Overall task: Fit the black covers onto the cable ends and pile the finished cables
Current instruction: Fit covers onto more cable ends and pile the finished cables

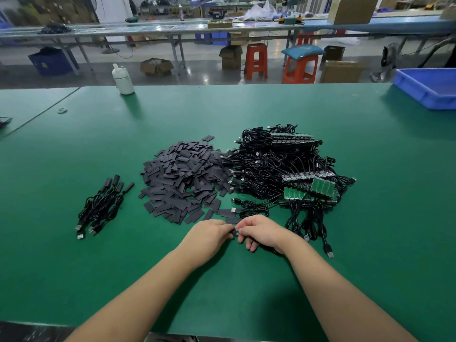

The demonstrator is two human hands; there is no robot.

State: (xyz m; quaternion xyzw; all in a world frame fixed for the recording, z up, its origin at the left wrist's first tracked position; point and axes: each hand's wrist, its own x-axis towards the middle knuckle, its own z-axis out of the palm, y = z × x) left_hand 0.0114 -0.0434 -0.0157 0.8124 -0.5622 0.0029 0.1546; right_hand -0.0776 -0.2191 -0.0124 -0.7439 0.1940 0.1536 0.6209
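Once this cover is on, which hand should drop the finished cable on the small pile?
Probably the left hand: the small pile of finished black cables lies on its side of the green table, while the right hand would have to cross over.

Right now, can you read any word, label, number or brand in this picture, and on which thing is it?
None can be read.
White bottle: no text visible.
Cardboard boxes: any marks too blurred.
Green circuit boards: any print too small.
Blue crate: plain.
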